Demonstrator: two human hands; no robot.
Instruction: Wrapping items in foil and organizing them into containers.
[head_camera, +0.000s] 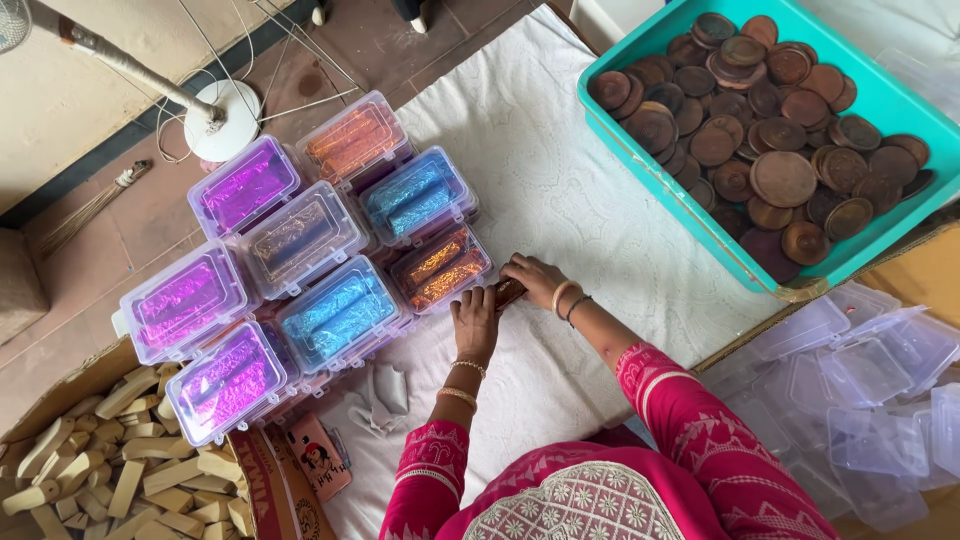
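Both my hands rest on a white cloth and hold a small brown bar between them. My left hand grips its near end. My right hand covers its far end. Just left of my hands lies a clear plastic box with orange foil. Around it stand several more clear lidded boxes, among them blue foil, purple foil and another orange foil box.
A teal tray of brown round discs sits at the upper right. Empty clear plastic boxes pile at the right. A cardboard box of beige sticks is at the lower left. A phone and grey scraps lie nearby. A white fan base stands on the floor.
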